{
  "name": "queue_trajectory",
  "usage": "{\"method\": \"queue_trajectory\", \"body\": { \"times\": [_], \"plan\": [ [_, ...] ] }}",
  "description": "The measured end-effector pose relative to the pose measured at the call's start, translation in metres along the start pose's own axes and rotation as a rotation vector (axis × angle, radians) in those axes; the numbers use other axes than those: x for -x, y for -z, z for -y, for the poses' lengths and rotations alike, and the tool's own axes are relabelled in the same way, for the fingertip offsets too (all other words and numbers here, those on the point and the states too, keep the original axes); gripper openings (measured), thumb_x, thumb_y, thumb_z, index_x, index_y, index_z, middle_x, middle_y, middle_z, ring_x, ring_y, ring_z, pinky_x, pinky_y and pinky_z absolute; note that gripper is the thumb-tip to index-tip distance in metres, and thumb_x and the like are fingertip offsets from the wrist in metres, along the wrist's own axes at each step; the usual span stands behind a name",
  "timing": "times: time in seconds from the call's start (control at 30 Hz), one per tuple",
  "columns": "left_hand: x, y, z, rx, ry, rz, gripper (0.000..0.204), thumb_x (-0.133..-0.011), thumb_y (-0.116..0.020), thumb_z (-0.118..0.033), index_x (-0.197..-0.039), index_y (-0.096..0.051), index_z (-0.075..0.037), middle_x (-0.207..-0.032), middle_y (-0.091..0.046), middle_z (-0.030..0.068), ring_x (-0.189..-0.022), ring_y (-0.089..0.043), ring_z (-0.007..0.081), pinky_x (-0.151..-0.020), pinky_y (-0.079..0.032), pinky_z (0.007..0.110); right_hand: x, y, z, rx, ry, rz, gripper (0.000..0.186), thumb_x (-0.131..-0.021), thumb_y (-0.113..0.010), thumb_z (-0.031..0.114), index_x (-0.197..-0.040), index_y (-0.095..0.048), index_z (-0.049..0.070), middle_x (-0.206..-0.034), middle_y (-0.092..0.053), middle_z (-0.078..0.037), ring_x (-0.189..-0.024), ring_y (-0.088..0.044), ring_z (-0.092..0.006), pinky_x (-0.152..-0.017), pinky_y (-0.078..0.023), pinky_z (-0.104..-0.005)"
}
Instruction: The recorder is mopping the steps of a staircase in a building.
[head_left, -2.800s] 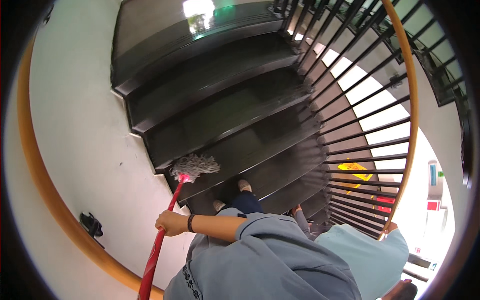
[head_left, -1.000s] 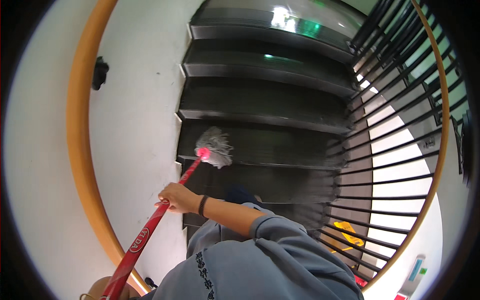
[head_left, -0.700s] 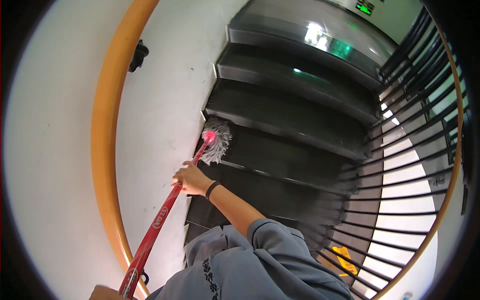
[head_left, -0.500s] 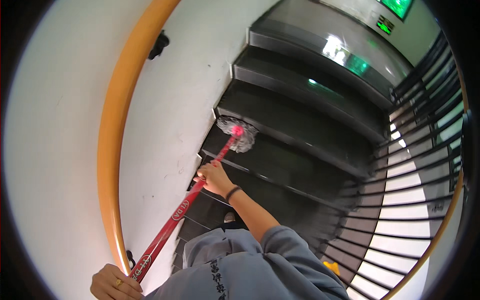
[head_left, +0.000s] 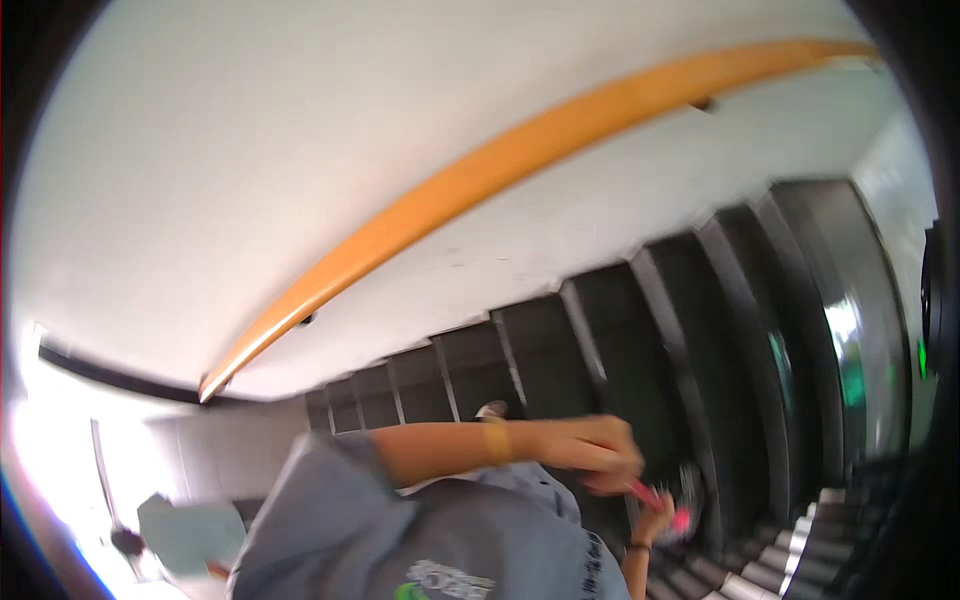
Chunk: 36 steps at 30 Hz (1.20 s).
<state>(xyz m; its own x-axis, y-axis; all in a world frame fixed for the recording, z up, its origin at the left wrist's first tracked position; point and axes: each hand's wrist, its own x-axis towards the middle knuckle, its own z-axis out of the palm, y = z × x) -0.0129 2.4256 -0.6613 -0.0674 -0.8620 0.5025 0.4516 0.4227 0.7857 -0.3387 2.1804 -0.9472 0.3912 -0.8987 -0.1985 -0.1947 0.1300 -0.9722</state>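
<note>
Beside the white wall [head_left: 250,150], dark stairs [head_left: 620,340] run below the orange handrail [head_left: 480,185]. The red-handled mop [head_left: 682,521] is over the steps at your right, its grey head blurred. Your left hand [head_left: 590,450] curls around its handle; your right hand [head_left: 655,522] clasps it nearer the head.

We see a curved handrail [head_left: 540,142] of smooth, varnished-looking wood, glossy toward its lower end, against a matt, painted-looking wall [head_left: 250,150]. Below it we find dark, smooth, stone-like steps [head_left: 620,340], mostly dull but with green glints higher up, and a polished landing [head_left: 870,260] reflecting white and green light. Our grey shirt [head_left: 380,540] is creased matt cloth, while the blurred mop head [head_left: 692,490] looks fibrous around a pink, plastic-looking socket [head_left: 682,521].
</note>
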Motion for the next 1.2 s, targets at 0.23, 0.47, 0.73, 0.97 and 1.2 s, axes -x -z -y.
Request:
{"method": "queue_trajectory", "body": {
  "times": [0.23, 0.47, 0.73, 0.97, 1.2],
  "plan": [
    [-0.001, -0.032, 0.12, 0.195, -0.023, -0.211, 0.041, -0.086, -0.044, -0.023, -0.051, -0.046, -0.003, -0.048, -0.046, 0.0077, -0.045, -0.048, 0.0176, -0.052, -0.044, 0.031, -0.029, -0.013, 0.002, 0.809, 0.303, 0.373, 0.017, -0.09, -0.055, 0.012, -0.094, -0.058, -0.004, -0.079, -0.06, -0.017, -0.072, -0.056, -0.0264, -0.067, -0.046, -0.0355],
    [0.089, -0.046, -0.012, -0.034, -0.153, -0.401, 0.041, -0.089, -0.043, -0.022, -0.053, -0.044, -0.003, -0.048, -0.043, 0.0062, -0.043, -0.044, 0.0156, -0.047, -0.039, 0.028, -0.049, -0.144, 0.019, 0.691, 0.508, 0.716, 0.019, -0.089, -0.055, 0.013, -0.094, -0.057, -0.005, -0.079, -0.06, -0.018, -0.073, -0.056, -0.0286, -0.069, -0.046, -0.0363],
    [0.152, -0.136, -0.164, -0.567, -0.393, -0.636, 0.042, -0.086, -0.057, -0.026, -0.054, -0.046, -0.001, -0.047, -0.041, 0.0043, -0.045, -0.042, 0.0175, -0.045, -0.032, 0.031, 0.035, -0.272, 0.106, 0.547, 0.658, 0.962, 0.021, -0.088, -0.056, 0.014, -0.094, -0.057, -0.006, -0.08, -0.059, -0.019, -0.074, -0.056, -0.0311, -0.07, -0.046, -0.0374],
    [0.125, -0.164, -0.144, -1.166, -0.426, -0.365, 0.043, -0.089, -0.059, -0.023, -0.053, -0.044, -0.004, -0.057, -0.053, 0.0084, -0.057, -0.055, 0.0273, -0.054, -0.039, 0.04, -0.009, -0.377, 0.098, 0.395, 0.756, 1.113, 0.009, -0.086, -0.054, 0.003, -0.079, -0.05, -0.001, -0.075, -0.052, -0.01, -0.071, -0.05, -0.021, -0.068, -0.045, -0.0333],
    [0.131, -0.144, -0.146, -1.163, -0.479, -0.269, 0.04, -0.084, -0.065, -0.026, -0.054, -0.049, -0.004, -0.051, -0.049, 0.007, -0.046, -0.049, 0.0234, -0.044, -0.036, 0.034, -0.014, -0.376, 0.09, 0.518, 0.883, 1.043, 0.026, -0.086, -0.064, 0.01, -0.072, -0.043, 0.001, -0.07, -0.046, -0.012, -0.067, -0.047, -0.0267, -0.062, -0.04, -0.0398]
  ]
}}
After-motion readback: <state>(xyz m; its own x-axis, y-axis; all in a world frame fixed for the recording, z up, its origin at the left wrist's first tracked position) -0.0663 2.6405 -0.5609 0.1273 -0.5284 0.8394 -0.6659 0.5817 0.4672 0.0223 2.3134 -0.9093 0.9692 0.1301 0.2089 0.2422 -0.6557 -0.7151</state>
